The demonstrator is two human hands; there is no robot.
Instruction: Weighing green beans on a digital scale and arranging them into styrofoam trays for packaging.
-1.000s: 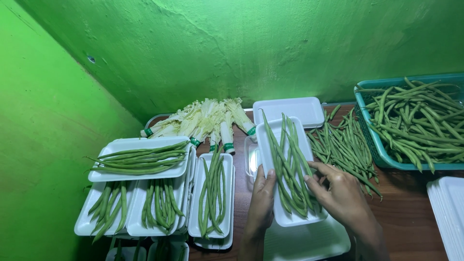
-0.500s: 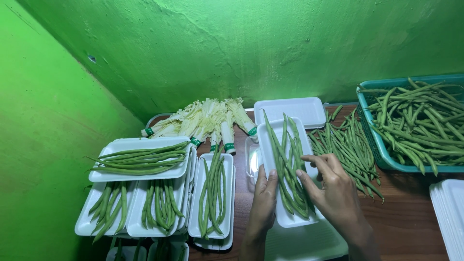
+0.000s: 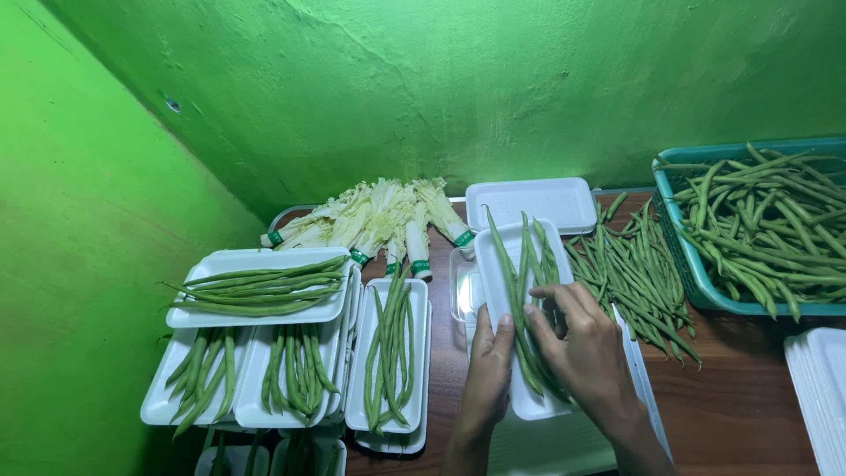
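The foam tray [image 3: 522, 330] of green beans [image 3: 525, 300] (light, bendy, best held at the edges) lies on the surface. Left hand [image 3: 489, 366] pinches its edge; right hand [image 3: 586, 348] presses the beans, fingers spread. Loose beans [image 3: 630, 273] beside.

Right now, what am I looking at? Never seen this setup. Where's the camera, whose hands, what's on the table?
There is no machine here: a person works with bare hands, and the single picture comes from a camera on their head, looking down. The left hand steadies a white foam tray by its edge. The right hand rests on the green beans lying in that tray, its grip on them loose at most. On the wooden table, to the left, sit more filled trays. Behind lie leafy cabbages and an empty tray. To the right lie a loose bean pile and a teal basket of beans.
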